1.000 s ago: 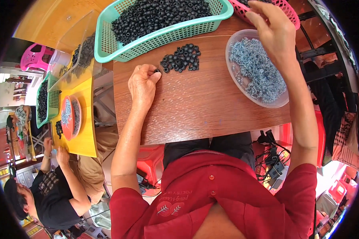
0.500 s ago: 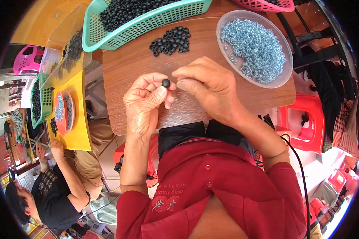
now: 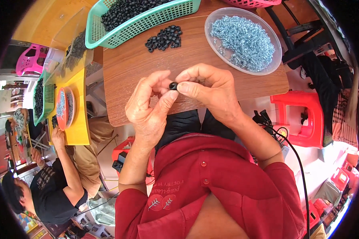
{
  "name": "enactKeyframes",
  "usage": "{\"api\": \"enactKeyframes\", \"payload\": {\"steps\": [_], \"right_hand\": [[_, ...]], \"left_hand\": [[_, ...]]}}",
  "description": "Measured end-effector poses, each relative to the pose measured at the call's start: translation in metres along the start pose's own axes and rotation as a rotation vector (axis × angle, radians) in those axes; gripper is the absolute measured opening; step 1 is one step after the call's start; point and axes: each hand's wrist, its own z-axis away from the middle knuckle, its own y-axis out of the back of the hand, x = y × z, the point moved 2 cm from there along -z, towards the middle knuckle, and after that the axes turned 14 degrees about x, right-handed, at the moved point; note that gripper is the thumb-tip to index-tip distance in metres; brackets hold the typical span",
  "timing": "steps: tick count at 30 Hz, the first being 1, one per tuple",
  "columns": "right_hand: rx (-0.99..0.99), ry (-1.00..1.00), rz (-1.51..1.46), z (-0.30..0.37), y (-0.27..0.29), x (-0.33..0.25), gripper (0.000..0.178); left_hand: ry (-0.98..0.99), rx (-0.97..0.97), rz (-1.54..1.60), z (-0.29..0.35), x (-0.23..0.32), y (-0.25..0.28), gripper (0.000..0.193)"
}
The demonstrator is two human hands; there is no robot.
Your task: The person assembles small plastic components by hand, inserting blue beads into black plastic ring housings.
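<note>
Above the near part of the wooden table, a small round black plastic piece (image 3: 173, 86) is between my two hands; a hollow or opening seems to show in its face. My left hand (image 3: 151, 101) has its thumb and fingers closed around the piece from the left. From the right, my right hand (image 3: 209, 89) pinches at it, thumb tip against its edge. Whether anything smaller is in the right fingertips is hidden. Beyond my hands lies a loose pile of similar black pieces (image 3: 164, 38). A clear round tub (image 3: 278, 51) of small transparent bluish plastic parts (image 3: 243, 42) stands at the far right.
A green slotted basket (image 3: 147, 28) full of black pieces stands at the table's (image 3: 127, 75) far edge, with a pink basket (image 3: 251, 3) to its right. Red stools (image 3: 317, 119) flank me. At left, another person (image 3: 54, 191) works at a yellow table (image 3: 81, 119). A black cable (image 3: 299, 163) hangs at right.
My right hand has come in to meet the black piece, which earlier only the left hand held. The piece has turned and moved slightly right. The whole view has shifted a little.
</note>
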Motion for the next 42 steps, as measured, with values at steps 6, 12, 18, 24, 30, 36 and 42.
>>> {"api": "enactKeyframes", "payload": {"steps": [6, 12, 18, 24, 30, 36, 42], "right_hand": [[-0.018, -0.112, -0.180, 0.025, 0.014, -0.004, 0.016], [-0.037, -0.147, -0.318, 0.054, 0.023, -0.014, 0.014], [-0.045, -0.130, -0.414, 0.077, 0.030, -0.019, 0.014], [0.002, -0.174, -0.485, 0.084, 0.029, -0.009, 0.014], [0.004, -0.224, -0.359, 0.083, 0.029, 0.002, 0.013], [0.159, 0.153, 0.225, 0.054, 0.058, -0.005, 0.010], [0.281, 0.687, 0.958, -0.042, 0.104, -0.037, 0.014]], "left_hand": [[-0.236, 0.010, -0.077, 0.017, 0.027, -0.005, 0.038], [-0.133, -0.012, 0.114, 0.037, 0.042, -0.006, 0.039], [-0.133, -0.047, 0.169, 0.056, 0.055, -0.009, 0.038], [0.249, 0.009, 0.464, 0.071, 0.043, -0.015, 0.025], [0.334, 0.035, 0.482, 0.077, 0.032, -0.015, 0.019], [0.410, 0.032, 0.456, 0.083, 0.006, 0.002, 0.022], [0.538, 0.025, 0.502, 0.080, -0.014, 0.011, 0.019]]}}
